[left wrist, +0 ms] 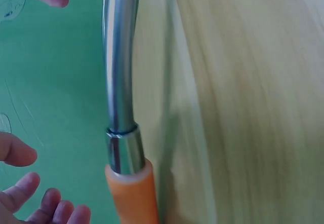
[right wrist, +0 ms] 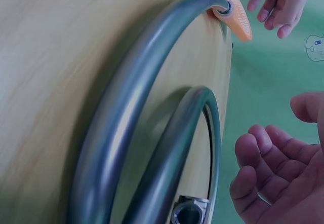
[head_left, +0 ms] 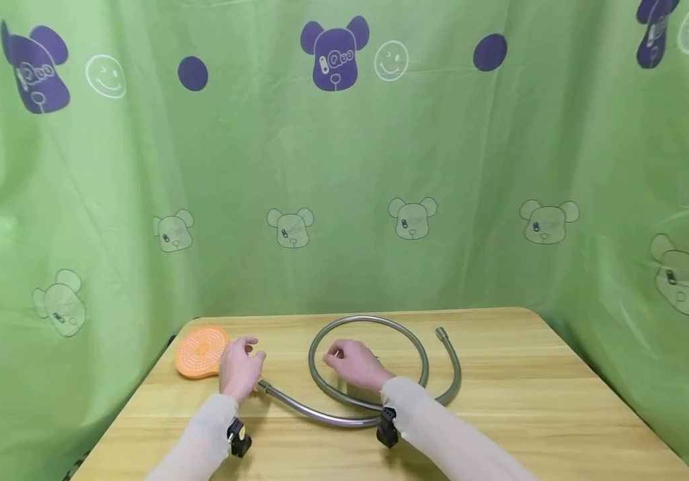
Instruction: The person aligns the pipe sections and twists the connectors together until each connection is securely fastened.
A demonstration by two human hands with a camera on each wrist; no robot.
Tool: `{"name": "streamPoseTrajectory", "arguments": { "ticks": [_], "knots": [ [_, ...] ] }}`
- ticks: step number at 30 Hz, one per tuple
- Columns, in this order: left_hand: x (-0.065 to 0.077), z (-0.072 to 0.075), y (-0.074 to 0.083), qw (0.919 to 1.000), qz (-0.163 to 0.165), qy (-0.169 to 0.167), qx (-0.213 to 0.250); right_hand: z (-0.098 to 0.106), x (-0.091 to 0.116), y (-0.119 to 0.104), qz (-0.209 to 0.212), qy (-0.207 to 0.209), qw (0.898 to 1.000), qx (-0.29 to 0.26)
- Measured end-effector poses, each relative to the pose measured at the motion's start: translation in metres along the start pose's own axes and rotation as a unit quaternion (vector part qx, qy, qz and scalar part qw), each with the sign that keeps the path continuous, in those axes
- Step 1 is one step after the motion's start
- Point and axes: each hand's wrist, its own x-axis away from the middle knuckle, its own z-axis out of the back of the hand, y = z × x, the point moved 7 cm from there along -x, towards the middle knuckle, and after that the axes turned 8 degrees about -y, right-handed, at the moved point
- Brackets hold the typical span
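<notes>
An orange shower head (head_left: 202, 352) lies face up at the table's left. Its orange handle (left wrist: 134, 198) meets the metal nut (left wrist: 125, 150) of a silver shower hose (head_left: 344, 422). The hose runs right, loops once and finishes in a free end fitting (head_left: 442, 333). My left hand (head_left: 240, 367) hovers above the handle, fingers loosely bent, holding nothing. Over the inside of the loop is my right hand (head_left: 355, 363), its fingers relaxed and nothing between them. A small metal piece with a round opening (right wrist: 188, 213) shows near the loop, mostly cut off by the right wrist view.
A wooden table (head_left: 530, 401) bears everything. Green curtain (head_left: 344, 267) with printed bear heads hangs behind it and on both sides. Black wrist cameras (head_left: 238, 437) are strapped to both forearms.
</notes>
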Motion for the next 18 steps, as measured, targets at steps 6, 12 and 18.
{"name": "streamPoseTrajectory", "arguments": {
  "ticks": [6, 12, 18],
  "knots": [
    [0.001, -0.008, 0.021, 0.9996, -0.016, -0.022, -0.004, 0.010, 0.007, 0.005, -0.001, 0.005, 1.000, 0.010],
    [0.001, -0.020, 0.041, 0.9969, -0.047, -0.063, -0.008, 0.024, 0.018, 0.014, 0.000, 0.013, 1.000, 0.012],
    [0.003, -0.030, 0.054, 0.9922, -0.069, -0.103, -0.013, 0.035, 0.028, 0.022, -0.004, 0.024, 1.000, 0.007]
  ]
}}
